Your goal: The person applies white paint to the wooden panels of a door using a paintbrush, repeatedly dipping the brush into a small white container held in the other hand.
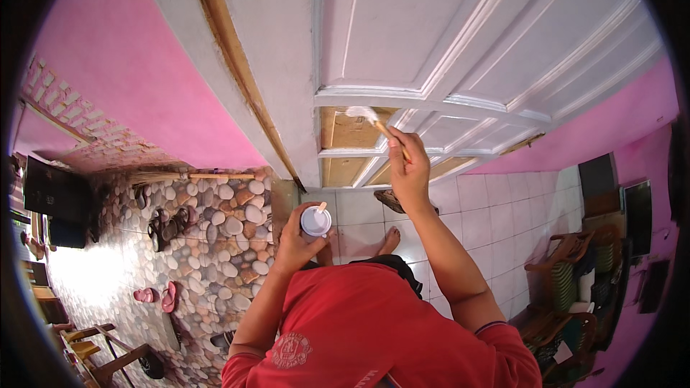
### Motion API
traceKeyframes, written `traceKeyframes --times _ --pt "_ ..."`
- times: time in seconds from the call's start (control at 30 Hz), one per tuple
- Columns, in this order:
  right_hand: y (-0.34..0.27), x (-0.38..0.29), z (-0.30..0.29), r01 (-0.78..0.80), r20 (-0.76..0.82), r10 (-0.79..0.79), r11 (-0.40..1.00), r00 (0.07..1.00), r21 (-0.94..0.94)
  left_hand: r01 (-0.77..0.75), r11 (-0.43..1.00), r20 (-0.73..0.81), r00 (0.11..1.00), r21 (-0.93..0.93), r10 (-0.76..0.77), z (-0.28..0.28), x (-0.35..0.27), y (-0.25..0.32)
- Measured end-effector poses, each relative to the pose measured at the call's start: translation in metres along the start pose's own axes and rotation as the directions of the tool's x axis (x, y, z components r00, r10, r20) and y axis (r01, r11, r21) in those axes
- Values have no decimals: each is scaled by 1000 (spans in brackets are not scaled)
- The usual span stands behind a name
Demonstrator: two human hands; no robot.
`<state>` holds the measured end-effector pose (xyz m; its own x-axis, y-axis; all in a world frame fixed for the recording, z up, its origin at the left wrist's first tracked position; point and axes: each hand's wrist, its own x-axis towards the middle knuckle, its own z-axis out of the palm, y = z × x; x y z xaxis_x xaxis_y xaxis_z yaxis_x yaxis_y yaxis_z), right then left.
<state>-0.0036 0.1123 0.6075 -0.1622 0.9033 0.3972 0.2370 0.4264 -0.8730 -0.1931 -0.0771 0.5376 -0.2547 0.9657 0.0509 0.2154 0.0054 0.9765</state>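
My right hand [408, 164] grips the wooden handle of a paintbrush [384, 128], whose white-coated bristles lie against a bare wood panel [346, 132] of a panelled door [388, 27]. Much of the door is pale grey-white, with brighter white along its mouldings. Lower wood panels [342, 171] show bare wood too. Around an open can of whitish paint [316, 221] my left hand [296, 242] is closed, below and to the left of the brush. A small wooden stick [322, 207] stands in the can.
A door frame [259, 64] with a bare wood strip runs at the left. On the pebble-patterned floor [226, 237] are a broom [215, 175], sandals [168, 296] and dark footwear [175, 223]. A patterned cloth [389, 200] lies on white tiles by the door. Wooden chairs [563, 275] stand at right.
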Motion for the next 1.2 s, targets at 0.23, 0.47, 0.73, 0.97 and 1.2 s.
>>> traceKeyframes --times 0.23,0.47,0.73,0.97,1.2 --pt "0 -37 -6 -151 -141 156 987 978 47 -23 998 2 1000 55 23 -2 0 -7" --pt "3 -17 24 -152 7 156 946 988 286 -8 1000 -15 1000 -21 8 0 2 -2" --pt "18 -33 -9 -237 -197 516 656 834 716 -16 998 -38 999 58 18 -3 3 4" --pt "10 -39 39 -339 13 542 507 840 792 21 999 -20 1000 30 -21 -2 2 5" --pt "-23 -30 72 -599 382 471 516 795 612 -17 999 -17 1000 39 18 -4 -6 -16"
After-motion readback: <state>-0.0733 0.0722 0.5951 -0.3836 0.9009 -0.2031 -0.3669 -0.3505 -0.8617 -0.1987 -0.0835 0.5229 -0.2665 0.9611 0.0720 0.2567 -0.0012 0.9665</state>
